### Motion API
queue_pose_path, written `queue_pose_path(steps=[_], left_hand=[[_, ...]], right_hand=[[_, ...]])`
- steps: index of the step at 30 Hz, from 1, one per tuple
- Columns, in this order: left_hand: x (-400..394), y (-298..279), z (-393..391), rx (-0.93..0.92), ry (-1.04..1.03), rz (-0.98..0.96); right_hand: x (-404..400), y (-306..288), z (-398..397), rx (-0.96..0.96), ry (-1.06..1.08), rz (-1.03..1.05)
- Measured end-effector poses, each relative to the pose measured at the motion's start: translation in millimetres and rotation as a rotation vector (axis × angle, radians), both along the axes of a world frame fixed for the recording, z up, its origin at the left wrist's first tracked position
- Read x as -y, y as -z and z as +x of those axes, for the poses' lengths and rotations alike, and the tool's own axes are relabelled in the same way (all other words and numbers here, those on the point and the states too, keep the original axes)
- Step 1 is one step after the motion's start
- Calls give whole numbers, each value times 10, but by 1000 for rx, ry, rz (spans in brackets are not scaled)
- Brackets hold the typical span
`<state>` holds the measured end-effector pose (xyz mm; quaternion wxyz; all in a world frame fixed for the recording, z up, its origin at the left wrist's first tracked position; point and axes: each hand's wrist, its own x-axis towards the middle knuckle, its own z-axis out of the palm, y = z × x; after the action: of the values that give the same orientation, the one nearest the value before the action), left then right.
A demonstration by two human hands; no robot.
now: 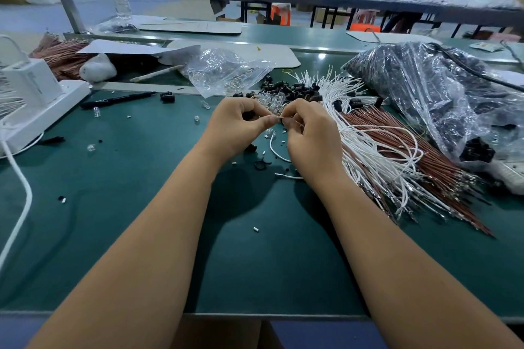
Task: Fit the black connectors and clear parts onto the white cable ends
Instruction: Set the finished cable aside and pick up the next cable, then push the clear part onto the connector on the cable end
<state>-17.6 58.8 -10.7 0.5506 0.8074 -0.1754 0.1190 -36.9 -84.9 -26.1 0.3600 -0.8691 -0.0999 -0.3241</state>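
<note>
Both hands meet above the green mat [136, 207] near its middle. My left hand [236, 126] pinches a small black connector between thumb and fingers. My right hand [310, 133] holds the end of a white cable [272, 147] whose tail loops down onto the mat. The fingertips touch, and the exact joint is hidden by them. Just behind the hands lies a heap of black connectors [292, 89] and a cluster of clear parts [268, 102]. A fan of white cables [377, 156] spreads to the right.
Brown wires [419, 156] lie under the white ones. A plastic bag of black parts [442, 93] sits at the right, a bag of clear parts [224, 71] behind. A white power strip [42, 110] and black pen [119, 99] lie left. Loose bits scatter the mat.
</note>
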Motion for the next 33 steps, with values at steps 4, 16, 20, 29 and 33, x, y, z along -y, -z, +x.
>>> queue_pose_path(steps=[4, 16, 20, 29, 33], left_hand=[[-48, 10, 29, 4, -21, 24], [11, 79, 36, 22, -74, 151], [35, 98, 49, 37, -141, 206], [120, 39, 38, -56, -68, 197], [81, 95, 52, 70, -197, 386]], right_hand=[[64, 2, 43, -56, 106, 15], [3, 5, 18, -31, 1, -33], [-7, -5, 14, -48, 11, -73], [18, -16, 0, -107, 103, -55], [5, -18, 5, -180, 119, -108]])
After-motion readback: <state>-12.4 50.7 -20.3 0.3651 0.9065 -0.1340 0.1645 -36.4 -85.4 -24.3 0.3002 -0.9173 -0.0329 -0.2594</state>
